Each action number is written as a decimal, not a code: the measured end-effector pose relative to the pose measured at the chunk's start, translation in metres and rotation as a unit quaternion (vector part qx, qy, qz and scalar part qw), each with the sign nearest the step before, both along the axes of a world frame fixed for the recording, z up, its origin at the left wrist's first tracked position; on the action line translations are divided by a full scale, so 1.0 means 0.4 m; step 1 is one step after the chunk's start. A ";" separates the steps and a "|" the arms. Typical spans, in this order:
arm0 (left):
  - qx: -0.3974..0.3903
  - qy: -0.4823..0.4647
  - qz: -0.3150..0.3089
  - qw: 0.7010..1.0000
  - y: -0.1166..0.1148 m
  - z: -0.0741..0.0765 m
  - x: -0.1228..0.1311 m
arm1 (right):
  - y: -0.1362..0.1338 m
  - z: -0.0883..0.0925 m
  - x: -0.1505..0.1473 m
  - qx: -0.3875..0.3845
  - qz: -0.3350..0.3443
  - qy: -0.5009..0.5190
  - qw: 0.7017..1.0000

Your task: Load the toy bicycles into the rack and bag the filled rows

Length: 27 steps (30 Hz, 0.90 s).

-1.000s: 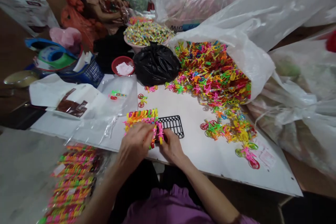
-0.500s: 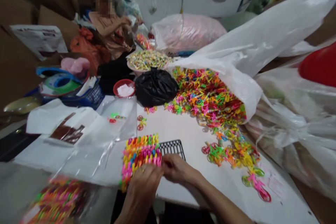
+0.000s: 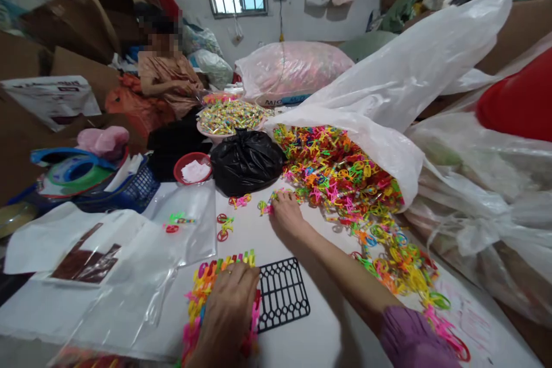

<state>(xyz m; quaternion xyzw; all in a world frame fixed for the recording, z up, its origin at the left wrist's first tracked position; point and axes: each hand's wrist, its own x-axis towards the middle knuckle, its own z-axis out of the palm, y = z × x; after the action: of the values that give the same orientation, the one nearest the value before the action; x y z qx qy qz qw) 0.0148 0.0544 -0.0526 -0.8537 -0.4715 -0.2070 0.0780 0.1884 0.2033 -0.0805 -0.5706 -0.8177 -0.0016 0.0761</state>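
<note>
My left hand lies palm down on a row of colourful plastic toy bicycles set in a black plastic grid rack near the table's front edge. My right hand is stretched forward to the edge of a big heap of loose colourful toy bicycles. Its fingers are curled onto small pieces at the heap's near left corner. The heap spills out of a large white plastic bag.
A black bag, a red bowl and a basin of sweets stand at the back. Clear plastic sleeves lie on the left. Another person sits at the far end. White sacks crowd the right.
My right hand has left the rack and reached forward to the heap. My left hand stayed on the filled row. The camera has tilted upward.
</note>
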 end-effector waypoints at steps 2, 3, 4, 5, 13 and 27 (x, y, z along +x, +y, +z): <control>-0.010 0.000 0.006 1.000 -0.021 -0.018 -0.011 | -0.042 -0.007 0.020 0.005 0.024 -0.001 1.000; -0.017 0.003 0.006 1.000 -0.033 -0.022 -0.015 | -0.051 -0.003 0.028 0.007 0.027 0.001 1.000; -0.024 0.005 0.005 1.000 -0.042 -0.023 -0.019 | -0.053 0.004 0.032 0.009 0.029 0.003 1.000; -0.032 0.007 0.003 0.999 -0.050 -0.020 -0.021 | -0.046 0.013 0.033 0.012 0.037 0.003 0.999; -0.014 0.001 0.008 1.000 -0.067 0.006 -0.024 | 0.071 0.062 -0.023 -0.145 0.133 -0.009 0.980; -0.066 -0.056 0.032 0.996 -0.063 0.015 -0.024 | -0.013 0.065 -0.064 -0.083 0.141 -0.008 0.986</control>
<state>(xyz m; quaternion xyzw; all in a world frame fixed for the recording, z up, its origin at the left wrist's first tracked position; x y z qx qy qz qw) 0.0050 0.0292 -0.0467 -0.8285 -0.5150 -0.2202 0.0015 0.1626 0.1982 -0.0543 -0.4536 -0.8880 0.0727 0.0209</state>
